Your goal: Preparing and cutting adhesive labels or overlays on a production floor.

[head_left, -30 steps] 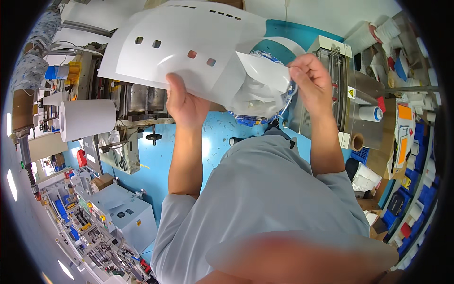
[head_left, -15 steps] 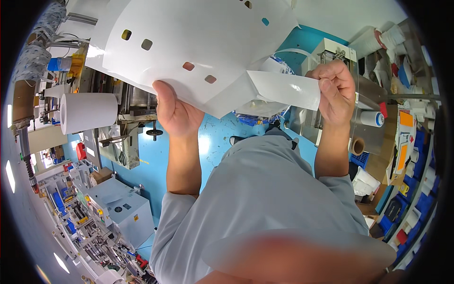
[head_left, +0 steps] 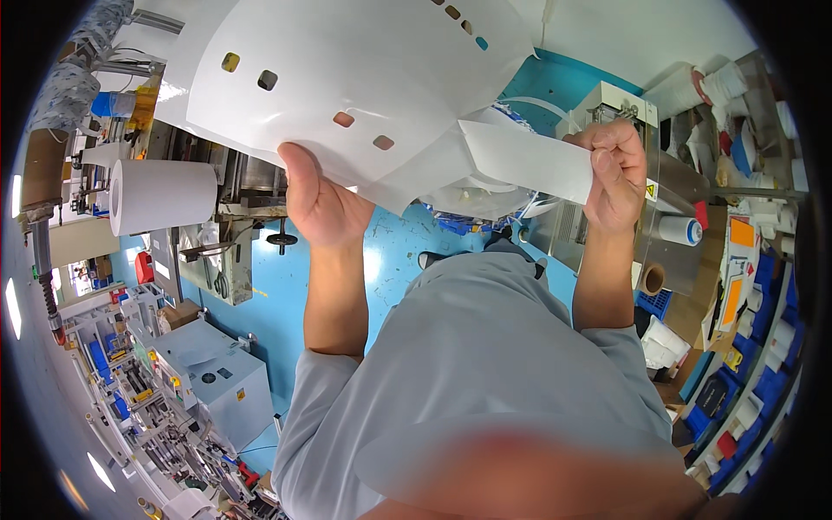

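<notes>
A large, glossy white sheet with small rounded cut-outs spreads across the upper middle. My left hand holds its near edge, thumb on the front and the other fingers hidden behind the sheet. From the sheet's right part a white strip stands out, bent at a fold. Its far-right end is pinched between the thumb and fingers of my right hand. Whether this strip is a flap of the same sheet or a backing layer peeled from it, I cannot tell.
A white roll sits on a machine at left, near a black handwheel. A pale cabinet stands lower left. A clear plastic bag lies below the strip. Shelves with blue bins line the right.
My right hand has drawn the strip's end slightly to the right, and the strip looks a little longer. The sheet has tilted slightly, so more cut-outs show at the top. My left hand keeps its hold.
</notes>
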